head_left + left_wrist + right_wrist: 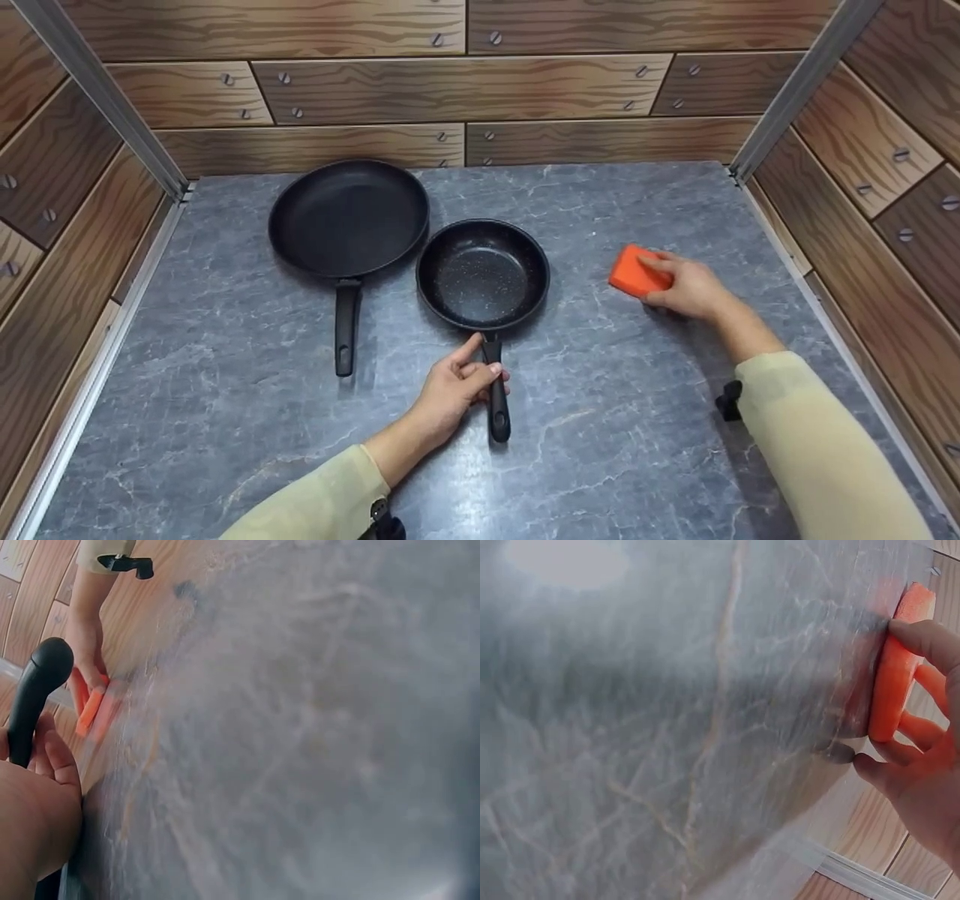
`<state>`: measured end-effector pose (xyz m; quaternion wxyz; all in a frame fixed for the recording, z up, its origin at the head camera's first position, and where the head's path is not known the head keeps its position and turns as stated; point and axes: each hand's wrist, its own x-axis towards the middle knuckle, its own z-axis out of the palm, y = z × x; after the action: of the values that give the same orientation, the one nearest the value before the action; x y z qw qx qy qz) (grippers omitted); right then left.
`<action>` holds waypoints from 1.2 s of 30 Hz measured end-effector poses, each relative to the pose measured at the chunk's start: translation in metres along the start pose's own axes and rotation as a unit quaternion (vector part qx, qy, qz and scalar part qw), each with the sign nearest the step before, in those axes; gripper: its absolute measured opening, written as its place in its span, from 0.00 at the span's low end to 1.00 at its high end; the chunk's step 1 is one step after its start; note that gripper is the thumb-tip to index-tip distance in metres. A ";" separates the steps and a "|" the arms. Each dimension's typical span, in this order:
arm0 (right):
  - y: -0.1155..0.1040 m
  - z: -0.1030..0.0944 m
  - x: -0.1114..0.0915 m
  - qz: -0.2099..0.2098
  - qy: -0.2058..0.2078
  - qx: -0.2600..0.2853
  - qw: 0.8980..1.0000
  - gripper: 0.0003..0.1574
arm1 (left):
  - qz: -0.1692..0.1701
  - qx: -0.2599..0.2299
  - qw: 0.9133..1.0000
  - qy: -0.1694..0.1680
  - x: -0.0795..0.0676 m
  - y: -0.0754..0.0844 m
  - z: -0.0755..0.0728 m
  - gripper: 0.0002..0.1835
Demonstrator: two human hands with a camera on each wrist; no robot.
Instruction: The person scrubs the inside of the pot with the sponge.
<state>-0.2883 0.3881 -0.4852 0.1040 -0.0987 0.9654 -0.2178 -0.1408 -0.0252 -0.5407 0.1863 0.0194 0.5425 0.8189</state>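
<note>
Marbled surface, left fingers gripping pan handle, right fingers pinching orange block

I have the left forearm slanting up and inward from the bottom of the head view, its wrist fairly straight. My left hand is gripping: thumb laid over the top, index finger extended forward, the rest curled. My right forearm angles forward and inward, and my right hand is pinching, its bent fingers spaced apart in the right wrist view.
</note>
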 end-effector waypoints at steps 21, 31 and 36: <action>-0.071 0.001 -0.002 -0.104 0.081 -0.005 0.991 0.44 | 0.002 -0.003 1.000 -0.010 -0.001 -0.006 -0.002 0.46; -0.124 0.015 0.004 -0.173 0.062 -0.032 0.982 0.42 | 0.011 0.003 1.000 -0.010 0.001 -0.004 -0.003 0.46; -0.142 0.026 0.008 -0.193 0.045 -0.063 0.978 0.41 | 0.007 0.004 1.000 -0.009 0.000 -0.004 -0.003 0.46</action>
<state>-0.2689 0.2497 -0.4471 0.0102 -0.2800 0.9435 -0.1770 -0.1403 -0.0266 -0.5456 0.1854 0.0313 0.5438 0.8179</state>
